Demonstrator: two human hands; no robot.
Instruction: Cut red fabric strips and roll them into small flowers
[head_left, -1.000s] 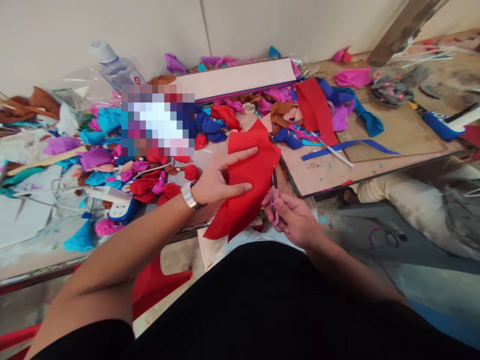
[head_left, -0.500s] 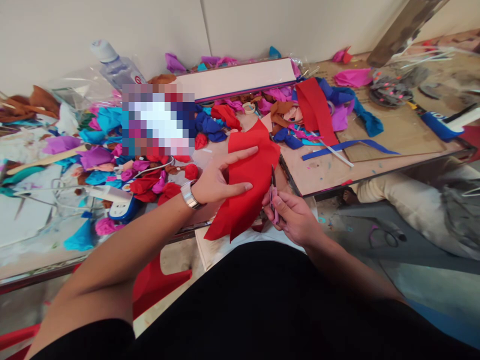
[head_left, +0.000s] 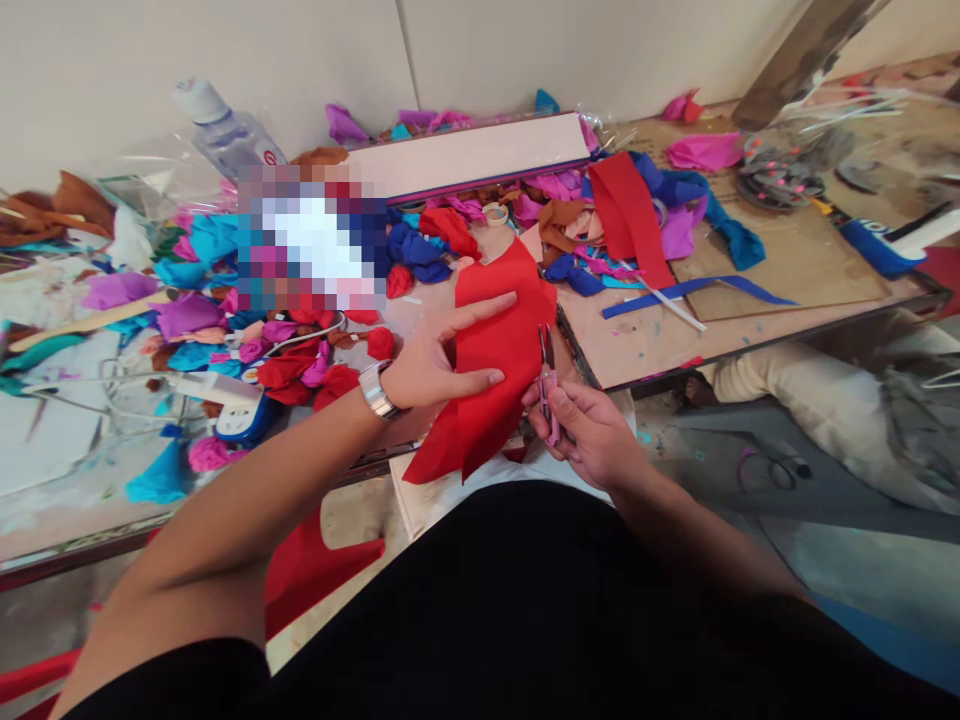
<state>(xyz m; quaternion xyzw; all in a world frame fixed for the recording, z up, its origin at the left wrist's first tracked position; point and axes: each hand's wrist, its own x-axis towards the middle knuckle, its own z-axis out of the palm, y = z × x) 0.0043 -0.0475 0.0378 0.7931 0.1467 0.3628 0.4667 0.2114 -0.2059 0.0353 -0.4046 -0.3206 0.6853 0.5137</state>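
My left hand (head_left: 439, 362) holds a folded sheet of red crepe paper (head_left: 491, 345), its thumb and index finger stretched across the front. The other fingers are mostly hidden. The paper's lower end hangs in pointed corners past the table edge. At the paper's right edge, my right hand (head_left: 592, 430) is closed round small scissors (head_left: 550, 395) with pink handles. Their dark blades point away from me and stand slightly apart, with tips over the paper's right side. Whether the blades touch the paper, I cannot tell.
Crumpled coloured paper pieces (head_left: 187, 315) crowd the table's left. A bottle (head_left: 229, 135) stands behind them, near a power strip (head_left: 247, 415) with cables. A long white box (head_left: 472, 155) lies by the wall. Blue (head_left: 697, 292) and red strips (head_left: 630, 215) lie right. Part of the view is pixelated.
The scissors' blades have parted; earlier they looked closed together at the paper's right edge. The left hand keeps its place on the paper. The view has shifted slightly.
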